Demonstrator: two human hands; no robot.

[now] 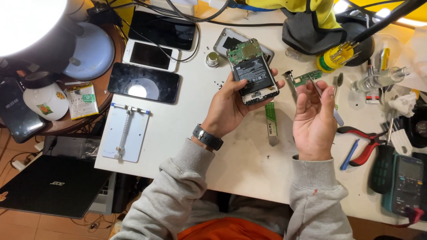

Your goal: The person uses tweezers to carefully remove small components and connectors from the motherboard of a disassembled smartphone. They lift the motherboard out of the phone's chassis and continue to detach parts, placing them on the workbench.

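the left hand, upper centre of the frame, grips an opened phone by its long sides, thumb on the right edge, fingers wrapped under the left; back cover off, green board and black battery facing up. phone is held above the white table, tilted, its top end over a grey phone shell lying on the table. the right hand, centre right, palm up, pinches thin metal tweezers between thumb and forefinger; the tweezer tips touch a small green circuit board, just right of the phone and apart from it. whether the board is lifted or lies on the table: cannot tell. a green-handled pry tool lies flat between the two wrists. open table below and left of the hands, down to the near edge at the grey sleeves. a metal phone clamp plate sits at the table's left edge. right side crowded: red-handled pliers, blue pry stick, multimeter at the lower right. three phones lie screen-up in the upper left.
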